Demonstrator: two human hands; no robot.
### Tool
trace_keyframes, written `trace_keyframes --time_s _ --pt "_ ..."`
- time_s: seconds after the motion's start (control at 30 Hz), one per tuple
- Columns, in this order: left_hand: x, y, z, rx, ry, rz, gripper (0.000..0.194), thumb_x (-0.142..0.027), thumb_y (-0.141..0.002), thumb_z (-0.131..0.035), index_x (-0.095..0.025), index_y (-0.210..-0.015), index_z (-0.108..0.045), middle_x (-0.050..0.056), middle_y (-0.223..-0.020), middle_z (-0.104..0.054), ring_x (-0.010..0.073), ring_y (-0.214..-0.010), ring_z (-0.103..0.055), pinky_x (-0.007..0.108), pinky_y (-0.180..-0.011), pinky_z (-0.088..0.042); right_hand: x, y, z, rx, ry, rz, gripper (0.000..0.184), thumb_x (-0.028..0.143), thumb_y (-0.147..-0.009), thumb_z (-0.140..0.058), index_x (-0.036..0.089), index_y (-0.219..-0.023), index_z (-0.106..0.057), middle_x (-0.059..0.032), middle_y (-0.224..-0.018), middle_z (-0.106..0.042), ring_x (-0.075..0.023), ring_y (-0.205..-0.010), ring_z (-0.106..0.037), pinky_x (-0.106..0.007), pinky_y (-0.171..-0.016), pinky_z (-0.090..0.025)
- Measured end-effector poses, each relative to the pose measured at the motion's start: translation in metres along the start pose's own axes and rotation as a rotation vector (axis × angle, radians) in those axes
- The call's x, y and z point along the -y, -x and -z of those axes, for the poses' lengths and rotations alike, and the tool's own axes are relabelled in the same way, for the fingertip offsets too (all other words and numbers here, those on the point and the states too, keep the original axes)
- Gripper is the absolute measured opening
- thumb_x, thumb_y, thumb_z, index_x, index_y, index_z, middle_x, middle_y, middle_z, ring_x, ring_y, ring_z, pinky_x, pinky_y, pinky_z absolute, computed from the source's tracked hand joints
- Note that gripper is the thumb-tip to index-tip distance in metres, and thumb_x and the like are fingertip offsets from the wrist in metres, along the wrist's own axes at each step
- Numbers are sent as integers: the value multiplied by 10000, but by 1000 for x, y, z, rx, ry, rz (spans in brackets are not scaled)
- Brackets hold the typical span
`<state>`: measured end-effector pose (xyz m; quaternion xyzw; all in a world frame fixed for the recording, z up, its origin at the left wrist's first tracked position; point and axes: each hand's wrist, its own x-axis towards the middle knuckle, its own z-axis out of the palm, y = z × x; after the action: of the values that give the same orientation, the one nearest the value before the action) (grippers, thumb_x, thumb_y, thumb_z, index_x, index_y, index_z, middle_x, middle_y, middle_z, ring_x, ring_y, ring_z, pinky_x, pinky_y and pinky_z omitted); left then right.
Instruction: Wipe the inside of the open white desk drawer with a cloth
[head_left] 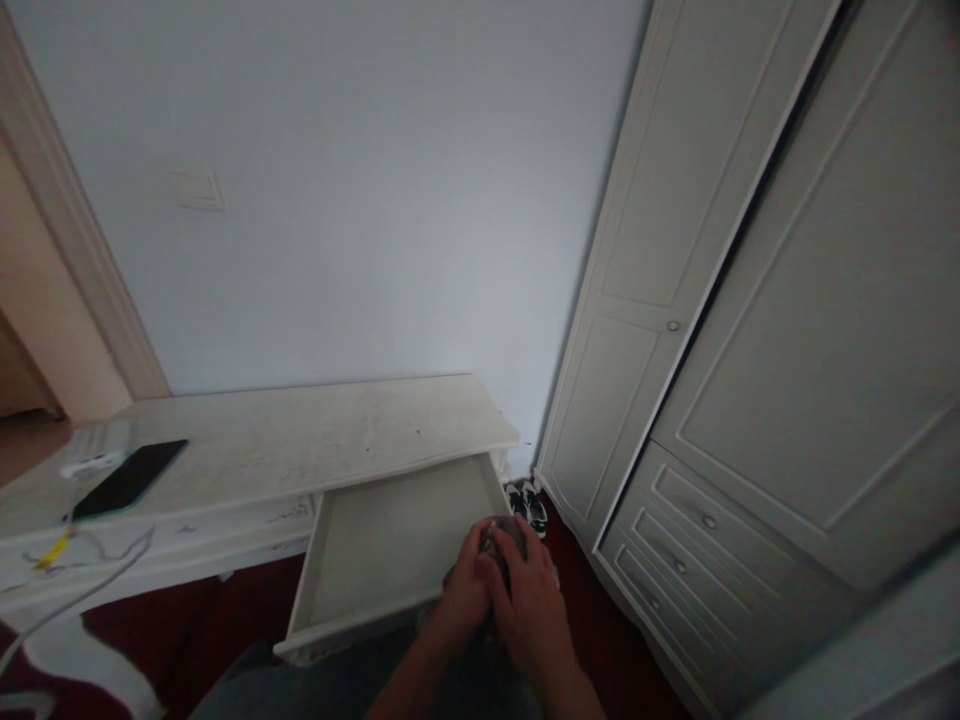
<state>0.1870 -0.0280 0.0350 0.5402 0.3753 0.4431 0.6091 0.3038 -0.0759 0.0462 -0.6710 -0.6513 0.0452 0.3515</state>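
Note:
My left hand (466, 585) and my right hand (531, 590) are close together at the front right corner of a pulled-out drawer (311, 580). Fingers of both are curled around a small dark, greyish-brown thing (512, 532). Most of it is covered by the fingers, so its kind cannot be made out. Bare inner bottom shows in the drawer, which belongs to a long white dresser (300, 430). The drawer front runs just beside my left wrist.
On the dresser's left end lie a dark tablet-like slab (131, 478) and a white box-shaped item (96, 448). A pale cable (90, 585) hangs there. Black-and-white shoes (531, 505) stand on the red floor. A white wardrobe (637, 400) rises on the right.

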Motion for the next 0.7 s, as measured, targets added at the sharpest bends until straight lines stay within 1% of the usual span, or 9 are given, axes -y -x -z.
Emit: trace_keyframes --time_s 0.1,0.2,0.27,0.33,0.4,0.47,0.57,0.63,0.7 --pt "-7 -5 -6 199 131 49 708 -462 -786 -790 -240 -1426 -587 143 -1512 -609 302 -1378 -579 436 -1216 -404 -11 1 5 64 39 -137 605 628 -972 -570 317 -1490 -595 -115 -1683 -353 -435 -1449 -454 -578 -1044 -518" --pt "-13 -6 24 310 110 113 646 -506 -818 -736 -217 -1386 -630 157 -1476 -639 301 -1312 -633 468 -1181 -445 -19 6 -3 107 50 -193 782 597 -884 -682 310 -1581 -473 -117 -1735 -230 -464 -1455 -430 -574 -975 -550" --pt "-13 -3 60 247 -47 91 597 -580 -860 -649 -188 -1310 -660 174 -1437 -661 296 -1251 -672 459 -1110 -508 -20 10 -13 107 95 -151 943 471 -746 -817 328 -1597 -435 -98 -1750 -185 -498 -1479 -366 -608 -1004 -521" --pt "-9 3 102 89 -369 6 515 -577 -929 -534 -215 -1271 -664 144 -1331 -719 268 -1155 -709 440 -1054 -535 -21 12 -23 83 137 -101 983 274 -651 -834 363 -1561 -474 -73 -1742 -219 -511 -1479 -342 -626 -1042 -484" --pt "-4 13 140 -40 -682 -64 440 -523 -962 -466 -236 -1223 -674 116 -1252 -747 256 -1135 -702 433 -1053 -517 -26 12 -28 42 106 -80 889 154 -655 -745 376 -1493 -548 -71 -1705 -302 -471 -1435 -412 -597 -1053 -482" --pt "0 24 165 -90 -918 -77 406 -489 -976 -424 -234 -1144 -692 113 -1205 -753 253 -1086 -706 423 -1038 -505 -39 7 -22 15 -25 -46 765 124 -685 -659 342 -1417 -613 -93 -1638 -390 -400 -1386 -485 -545 -1078 -482" --pt "-1 34 175 -38 -1077 -35 409 -463 -1017 -356 -233 -1072 -690 99 -1113 -763 230 -1022 -709 363 -970 -503 -65 -10 4 28 -298 75 650 161 -675 -627 265 -1316 -658 -118 -1456 -547 -333 -1328 -551 -488 -1123 -463" --pt "-5 36 166 6 -1139 8 403 -449 -1034 -334 -242 -1074 -679 79 -1089 -764 209 -999 -711 322 -930 -492 -81 -24 27 -57 -386 84 633 195 -667 -630 237 -1298 -649 -114 -1331 -615 -323 -1268 -587 -489 -1125 -457" --pt "-10 34 156 28 -1209 60 393 -444 -1038 -334 -249 -1061 -674 67 -1079 -766 200 -991 -712 301 -902 -478 -88 -35 43 -179 -358 23 624 235 -687 -634 230 -1311 -632 -107 -1294 -620 -319 -1258 -585 -497 -1140 -435"
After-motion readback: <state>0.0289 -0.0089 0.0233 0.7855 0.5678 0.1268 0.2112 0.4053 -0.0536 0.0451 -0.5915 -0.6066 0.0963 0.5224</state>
